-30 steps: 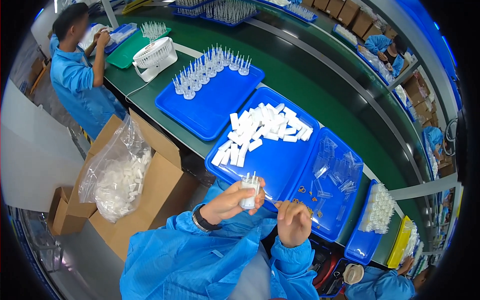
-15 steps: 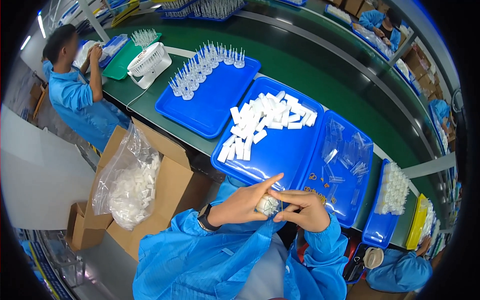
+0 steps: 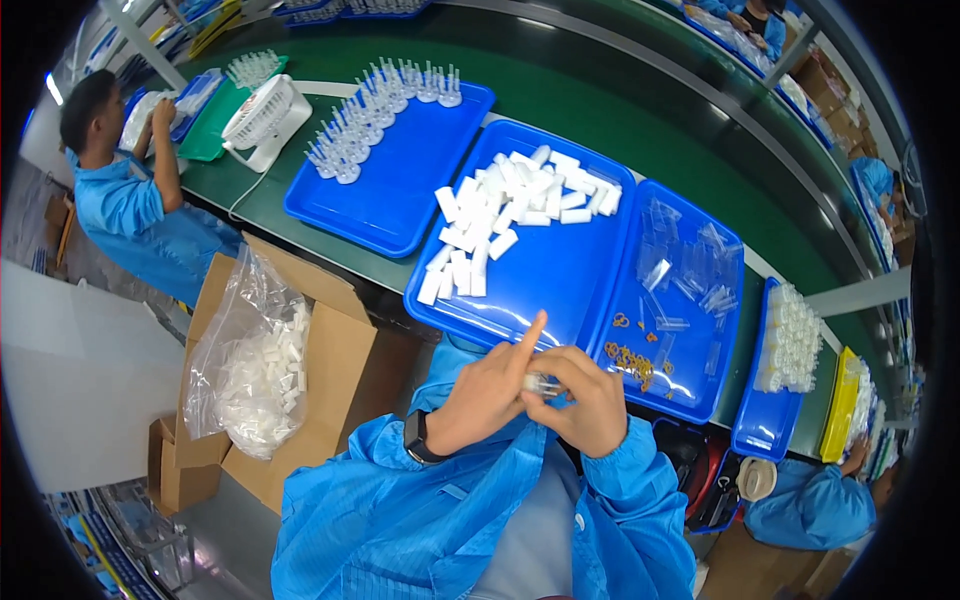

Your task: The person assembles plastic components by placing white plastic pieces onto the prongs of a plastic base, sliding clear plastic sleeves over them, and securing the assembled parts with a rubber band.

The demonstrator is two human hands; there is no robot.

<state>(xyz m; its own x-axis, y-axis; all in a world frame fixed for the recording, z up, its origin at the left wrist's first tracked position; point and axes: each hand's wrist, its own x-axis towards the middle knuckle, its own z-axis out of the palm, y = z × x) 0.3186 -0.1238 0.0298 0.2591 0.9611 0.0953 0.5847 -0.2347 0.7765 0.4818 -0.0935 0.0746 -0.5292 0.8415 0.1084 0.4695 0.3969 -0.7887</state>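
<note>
In front of my body, just below the near edge of the middle blue tray (image 3: 575,300), both hands meet around a small white-and-clear part (image 3: 541,384), mostly covered by fingers. My left hand (image 3: 485,400) closes on its left side, with the index finger stretched upward. From the right, my right hand (image 3: 585,402) grips it between thumb and curled fingers. The tray holds a heap of white cylinders (image 3: 500,205). In the right-hand blue tray (image 3: 685,390) lie orange rubber bands (image 3: 632,362) and thin clear plastic pieces (image 3: 690,250).
On the left, a blue tray (image 3: 400,190) carries upright clear parts with stems, beside a white fan (image 3: 265,120). An open cardboard box (image 3: 345,345) contains a bag of white pieces (image 3: 262,385). Farther right stands a blue tray (image 3: 768,425). A co-worker (image 3: 140,190) sits at left.
The yellowish band that was stretched from my right fingers no longer shows. My right hand has moved left and closed over the part. The whole view has shifted slightly.
</note>
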